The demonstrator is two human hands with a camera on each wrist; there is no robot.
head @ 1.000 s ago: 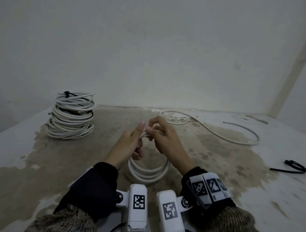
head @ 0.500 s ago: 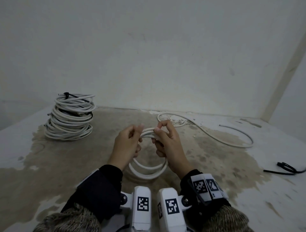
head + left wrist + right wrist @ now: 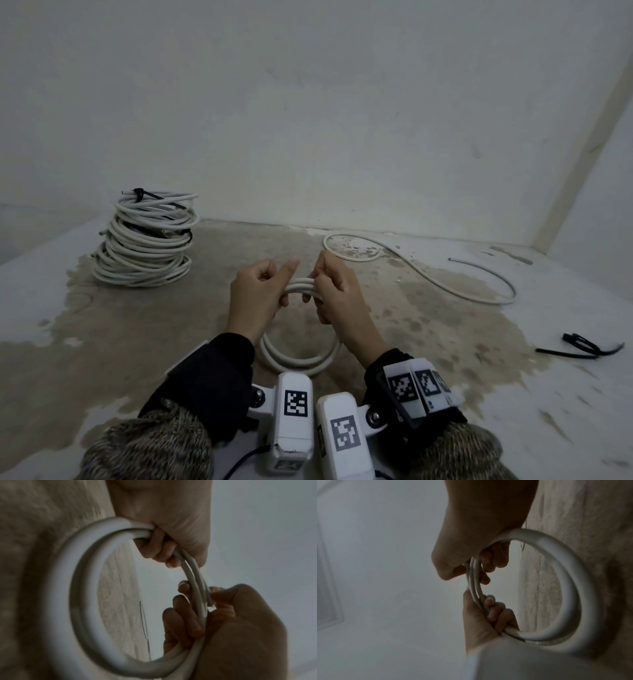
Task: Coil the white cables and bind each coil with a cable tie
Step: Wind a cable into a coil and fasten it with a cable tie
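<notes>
Both hands hold a small coil of white cable (image 3: 301, 359) upright above the floor, gripping its top. My left hand (image 3: 274, 287) curls its fingers round the strands with the thumb raised. My right hand (image 3: 322, 287) pinches the strands just to the right, and a short stretch of cable shows between the hands. The wrist views show the coil (image 3: 56, 588) (image 3: 583, 588) as a ring of a few turns, with a cut cable end (image 3: 210, 601) at the gripping fingers. No tie is on this coil.
A tall stack of coiled white cables (image 3: 144, 243) with black ties stands at the back left. A loose white cable (image 3: 428, 274) snakes across the stained floor at the right. Black cable ties (image 3: 582, 346) lie at the far right. Walls close the back and right.
The hands have slid a little apart along the top of the coil, baring the strands between them. The left thumb has lifted.
</notes>
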